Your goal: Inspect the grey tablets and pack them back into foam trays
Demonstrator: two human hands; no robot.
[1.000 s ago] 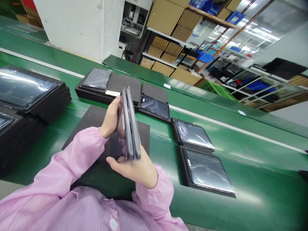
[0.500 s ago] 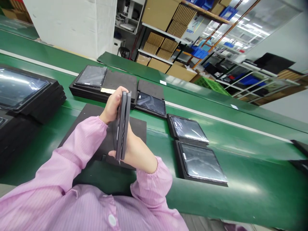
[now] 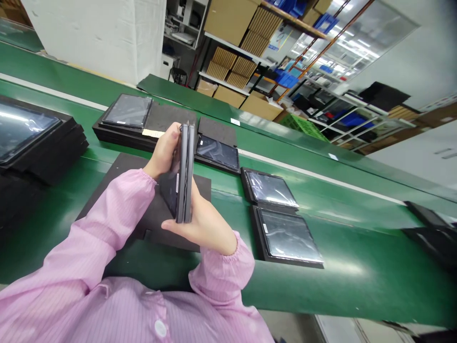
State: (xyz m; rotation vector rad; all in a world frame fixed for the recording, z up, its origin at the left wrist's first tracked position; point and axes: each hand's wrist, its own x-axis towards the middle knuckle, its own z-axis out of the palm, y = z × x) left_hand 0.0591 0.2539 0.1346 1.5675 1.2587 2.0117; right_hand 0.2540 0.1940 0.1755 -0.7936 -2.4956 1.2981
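Note:
Two thin dark tablet panels stand on edge, pressed together back to back, above a black foam mat on the green belt. My left hand grips their far upper edge. My right hand cups their near lower end from the right side. Both arms wear pink striped sleeves. The panels' faces are turned away, so only their edges show.
Framed screens in black foam trays lie on the green conveyor to the right, with more trays behind the mat. A tall stack of trays sits at the left. Shelves with cardboard boxes stand beyond.
The two panels have been squared up and closed tighter together in my hands. The view has shifted slightly right and down.

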